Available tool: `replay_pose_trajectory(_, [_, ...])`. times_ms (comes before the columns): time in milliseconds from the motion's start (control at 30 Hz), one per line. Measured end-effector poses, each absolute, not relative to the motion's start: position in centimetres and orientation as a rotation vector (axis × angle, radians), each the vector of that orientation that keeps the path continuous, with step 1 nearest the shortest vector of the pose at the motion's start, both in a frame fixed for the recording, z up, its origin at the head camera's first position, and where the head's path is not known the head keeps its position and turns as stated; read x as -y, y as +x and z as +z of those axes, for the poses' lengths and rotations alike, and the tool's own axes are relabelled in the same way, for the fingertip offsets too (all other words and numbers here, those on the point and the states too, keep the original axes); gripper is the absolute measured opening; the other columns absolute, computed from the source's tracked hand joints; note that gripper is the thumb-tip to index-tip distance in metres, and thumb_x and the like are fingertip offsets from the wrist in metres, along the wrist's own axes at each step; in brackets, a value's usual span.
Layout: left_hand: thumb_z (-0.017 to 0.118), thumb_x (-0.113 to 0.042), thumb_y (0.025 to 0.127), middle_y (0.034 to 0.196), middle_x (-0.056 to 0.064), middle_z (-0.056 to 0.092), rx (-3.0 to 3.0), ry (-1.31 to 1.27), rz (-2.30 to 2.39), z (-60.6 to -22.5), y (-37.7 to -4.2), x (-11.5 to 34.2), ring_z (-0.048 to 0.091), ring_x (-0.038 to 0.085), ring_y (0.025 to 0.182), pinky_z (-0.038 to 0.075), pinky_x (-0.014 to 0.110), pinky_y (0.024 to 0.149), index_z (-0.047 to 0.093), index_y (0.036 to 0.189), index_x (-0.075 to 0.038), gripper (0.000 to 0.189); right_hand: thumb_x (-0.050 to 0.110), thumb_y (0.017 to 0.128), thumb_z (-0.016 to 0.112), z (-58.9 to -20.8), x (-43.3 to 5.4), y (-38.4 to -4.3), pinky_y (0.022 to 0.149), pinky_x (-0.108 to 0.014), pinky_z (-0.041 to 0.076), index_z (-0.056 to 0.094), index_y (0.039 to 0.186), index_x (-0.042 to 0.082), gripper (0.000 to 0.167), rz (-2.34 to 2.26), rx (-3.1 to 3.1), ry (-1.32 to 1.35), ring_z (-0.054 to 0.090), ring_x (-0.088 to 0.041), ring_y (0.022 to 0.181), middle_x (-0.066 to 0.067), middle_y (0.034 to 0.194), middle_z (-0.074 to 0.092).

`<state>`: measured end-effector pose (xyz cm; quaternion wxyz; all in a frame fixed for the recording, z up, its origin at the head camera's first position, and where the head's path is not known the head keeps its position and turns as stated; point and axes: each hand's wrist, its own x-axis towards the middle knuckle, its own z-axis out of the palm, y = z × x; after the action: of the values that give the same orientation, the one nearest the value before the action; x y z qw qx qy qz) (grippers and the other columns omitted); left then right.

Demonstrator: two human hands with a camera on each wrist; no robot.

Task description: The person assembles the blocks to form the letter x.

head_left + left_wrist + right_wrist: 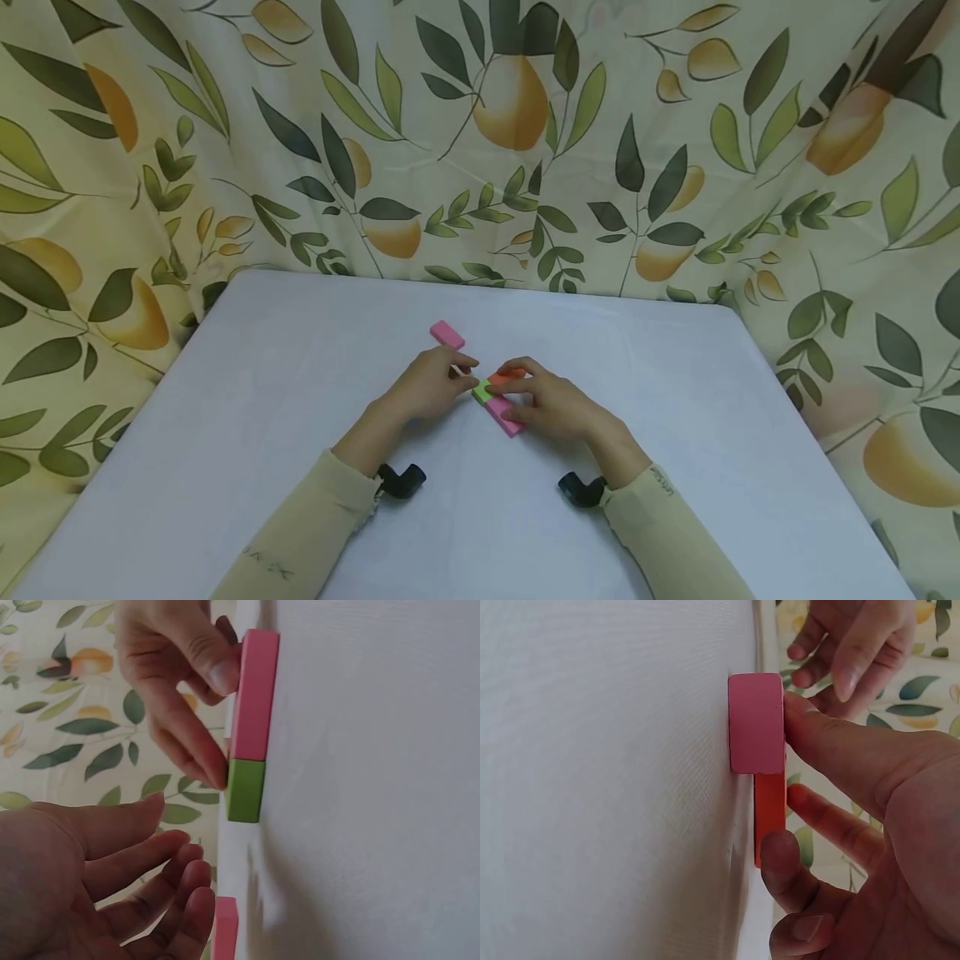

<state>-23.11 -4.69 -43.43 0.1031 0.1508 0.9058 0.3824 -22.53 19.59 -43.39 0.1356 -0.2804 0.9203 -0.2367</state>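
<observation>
On the white tabletop, a small green block (481,391) adjoins one end of a long pink block (505,422). An orange block (498,378) lies alongside, partly covered by fingers. My right hand (561,407) rests over this group: the thumb touches the top of the pink block (756,724), a fingertip meets the green block (246,791), and another finger is against the orange block (769,806). To the left of the green block, my left hand (429,385) hovers with loosely bent fingers and nothing in them. Beyond it lies a separate pink block (447,334).
A white cloth covers the table (300,333). A curtain (465,192) printed with leaves and fruit hangs along the far edge and both sides. Black wrist devices (403,482) sit at both sleeve cuffs, close above the tabletop.
</observation>
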Motion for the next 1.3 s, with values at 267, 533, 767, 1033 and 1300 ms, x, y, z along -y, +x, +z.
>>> replay_pose_trajectory(267, [0.07, -0.028, 0.1, 0.119, 0.002, 0.072, -2.694, 0.423, 1.104, -42.4, -23.1, 5.5, 0.065, 0.018, 0.105, 0.055, 0.039, 0.092, 0.07, 0.133, -0.013, 0.037, 0.032, 0.097, 0.073, -43.4, -19.7, -22.4, 0.085, -0.035, 0.047, 0.067, 0.139, 0.032, 0.042, -0.687, -2.666, -0.809, 0.058, -0.015, 0.095, 0.004, 0.153, 0.046])
replay_pose_trajectory(533, [0.074, -0.029, 0.097, 0.122, 0.007, 0.071, -2.717, 0.444, 1.056, -42.1, -22.9, 6.6, 0.065, 0.021, 0.107, 0.054, 0.041, 0.092, 0.07, 0.133, -0.009, 0.041, 0.035, 0.097, 0.073, -43.2, -19.6, -22.3, 0.099, -0.044, 0.05, 0.066, 0.14, 0.033, 0.043, -0.675, -2.67, -0.756, 0.059, -0.021, 0.118, 0.006, 0.154, 0.045])
replay_pose_trajectory(767, [0.077, -0.033, 0.093, 0.121, 0.005, 0.069, -2.739, 0.452, 0.986, -42.0, -22.1, 7.7, 0.063, 0.021, 0.108, 0.054, 0.042, 0.092, 0.073, 0.129, -0.011, 0.042, 0.034, 0.098, 0.072, -43.2, -19.7, -22.3, 0.101, -0.048, 0.05, 0.066, 0.14, 0.035, 0.042, -0.671, -2.673, -0.77, 0.059, -0.023, 0.122, 0.006, 0.154, 0.045])
replay_pose_trajectory(1033, [0.081, -0.032, 0.091, 0.118, 0.005, 0.068, -2.757, 0.429, 0.914, -42.1, -21.1, 8.8, 0.064, 0.022, 0.11, 0.054, 0.044, 0.095, 0.073, 0.127, -0.01, 0.043, 0.032, 0.098, 0.072, -43.2, -19.6, -22.2, 0.092, -0.04, 0.049, 0.067, 0.139, 0.034, 0.042, -0.663, -2.668, -0.762, 0.06, -0.018, 0.106, 0.005, 0.154, 0.045])
replay_pose_trajectory(1300, [0.082, -0.033, 0.089, 0.116, 0.003, 0.068, -2.786, 0.399, 0.871, -42.3, -20.4, 9.9, 0.064, 0.022, 0.109, 0.054, 0.043, 0.094, 0.073, 0.126, -0.01, 0.044, 0.032, 0.098, 0.072, -43.3, -19.6, -22.3, 0.093, -0.039, 0.049, 0.067, 0.138, 0.034, 0.041, -0.648, -2.674, -0.751, 0.059, -0.018, 0.106, 0.006, 0.153, 0.045])
